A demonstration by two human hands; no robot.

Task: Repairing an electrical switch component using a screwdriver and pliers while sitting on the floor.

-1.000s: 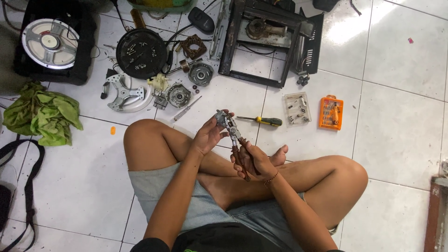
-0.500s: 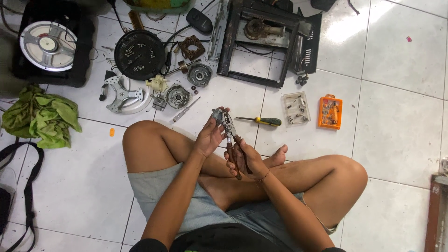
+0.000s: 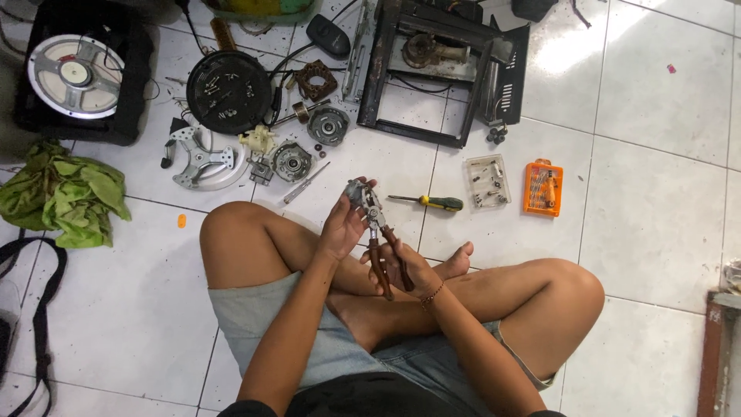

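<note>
I sit cross-legged on a white tiled floor. My left hand [image 3: 343,224] grips a small grey metal part [image 3: 356,191] held up in front of my knee. My right hand [image 3: 404,267] squeezes the brown handles of a pair of pliers [image 3: 380,239], whose jaws bite on that metal part. Both hands are over my lap, just above my crossed legs.
A screwdriver with a yellow-green handle [image 3: 429,202] lies on the floor ahead, beside a clear bit box [image 3: 488,181] and an orange bit case [image 3: 543,188]. Motor parts [image 3: 292,160], a black round disc [image 3: 228,91], a black metal frame [image 3: 444,66], a speaker [image 3: 73,75] and a green cloth [image 3: 63,193] lie around.
My hands with the pliers and part have stayed in about the same place; the pliers' handles have tilted slightly. The view has shifted a little.
</note>
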